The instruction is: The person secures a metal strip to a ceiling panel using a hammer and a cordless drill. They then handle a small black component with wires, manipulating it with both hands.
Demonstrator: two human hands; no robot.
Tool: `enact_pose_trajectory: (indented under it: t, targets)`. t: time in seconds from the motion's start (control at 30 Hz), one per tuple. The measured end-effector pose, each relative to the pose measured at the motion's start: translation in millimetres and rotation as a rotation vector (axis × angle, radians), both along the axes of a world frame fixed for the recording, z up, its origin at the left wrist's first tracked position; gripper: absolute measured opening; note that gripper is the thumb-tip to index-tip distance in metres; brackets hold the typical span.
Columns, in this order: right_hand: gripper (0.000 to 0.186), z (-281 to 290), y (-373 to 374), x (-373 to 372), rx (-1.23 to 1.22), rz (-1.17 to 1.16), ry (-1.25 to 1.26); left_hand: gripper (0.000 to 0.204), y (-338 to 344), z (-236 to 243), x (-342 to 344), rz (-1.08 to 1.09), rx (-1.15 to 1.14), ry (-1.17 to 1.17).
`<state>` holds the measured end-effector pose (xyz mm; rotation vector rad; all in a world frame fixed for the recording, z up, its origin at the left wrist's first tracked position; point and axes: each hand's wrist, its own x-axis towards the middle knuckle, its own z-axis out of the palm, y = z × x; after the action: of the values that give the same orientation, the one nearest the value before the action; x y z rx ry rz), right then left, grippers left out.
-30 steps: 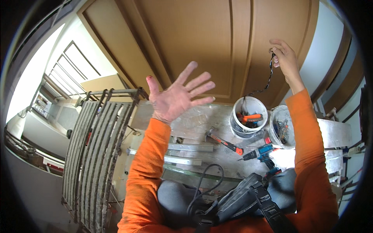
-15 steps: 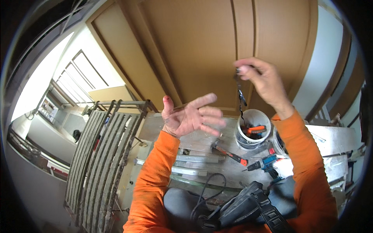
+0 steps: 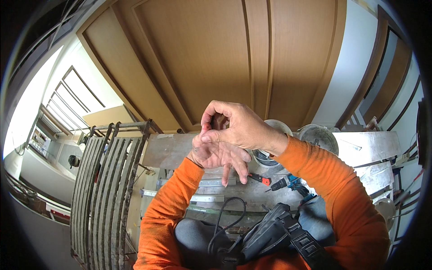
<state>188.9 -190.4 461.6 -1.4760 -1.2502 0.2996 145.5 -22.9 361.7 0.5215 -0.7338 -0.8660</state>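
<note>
Two hands meet in front of the person's chest in the head view, both in orange sleeves. The right hand [image 3: 238, 128] lies across the top, its fingers curled inward around something small and dark; only a sliver of that thing shows between thumb and forefinger, and what it is cannot be told. The left hand [image 3: 216, 155] sits just beneath and touches the right, palm up, its fingers [image 3: 236, 166] loosely spread and pointing downward, gripping nothing that can be seen.

Behind the hands stands a large brown wooden door [image 3: 216, 58]. Below them lies a grey work platform [image 3: 180, 150], and on it, near the right forearm, a white bucket [image 3: 270, 157] partly hidden by the wrist, with a second white bucket [image 3: 319, 137] just beside it. A red-handled tool [image 3: 261, 179] and a blue cordless drill [image 3: 290, 183] lie on the platform close to the buckets. A rusty metal grille [image 3: 105, 189] stands to the left of the platform. A black tool bag [image 3: 270, 231] with a strap and a looping black cable [image 3: 225, 220] rest on the person's lap.
</note>
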Motion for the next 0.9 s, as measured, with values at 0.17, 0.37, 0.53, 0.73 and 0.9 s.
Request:
enact_pose_trajectory:
  t: [0.17,0.37,0.53,0.73,0.9]
  targets:
    - [0.019,-11.1,9.5,6.4,0.118,0.017,0.055,0.13,1.1,3.0,-1.6,0.04,0.06,0.011]
    - [0.023,-18.6,11.2,14.5,0.091,0.005,0.238,0.131,7.5,9.7,1.2,0.179,0.283,0.019]
    - [0.03,-23.8,14.1,15.4,0.134,0.003,0.285,0.135,7.5,10.8,-0.2,0.233,0.343,-0.001]
    - [0.027,-32.2,17.1,21.4,0.156,-0.111,0.275,0.1,0.4,13.6,-0.2,0.326,0.117,0.101]
    - [0.027,-28.7,7.4,40.2,0.208,-0.328,0.272,0.054,-6.5,21.9,1.7,1.342,0.607,-0.148]
